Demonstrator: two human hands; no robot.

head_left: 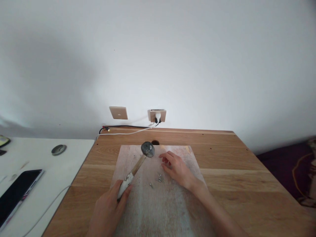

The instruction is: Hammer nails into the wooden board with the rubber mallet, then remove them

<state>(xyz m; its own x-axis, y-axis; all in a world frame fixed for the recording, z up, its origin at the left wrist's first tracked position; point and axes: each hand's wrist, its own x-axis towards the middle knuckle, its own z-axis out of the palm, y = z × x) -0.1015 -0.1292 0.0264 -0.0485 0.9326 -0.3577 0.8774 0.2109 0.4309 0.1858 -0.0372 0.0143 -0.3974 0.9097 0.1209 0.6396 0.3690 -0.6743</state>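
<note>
My left hand (pixel 110 205) is wrapped around the worn, white-covered lower handle of a mallet (pixel 128 178). Its round dark head (pixel 147 149) points away from me, above the far part of a pale, scuffed wooden board (pixel 148 214). Over the right side of this board is my right hand (pixel 174 167), fingers loosely bent and thumb apart, with nothing visible between them. Just left of and below that hand lie several small silvery pieces (pixel 160 178), nails or screws; I cannot tell which. One more such piece (pixel 151 185) lies apart to the left.
The board rests on a wooden table (pixel 227 177) against a white wall. Behind it are a socket with a white plug (pixel 158 117) and cables (pixel 128 132). On the white surface (pixel 74 154) at left are a dark device (pixel 18 194) and a round grey lid-like object (pixel 58 149).
</note>
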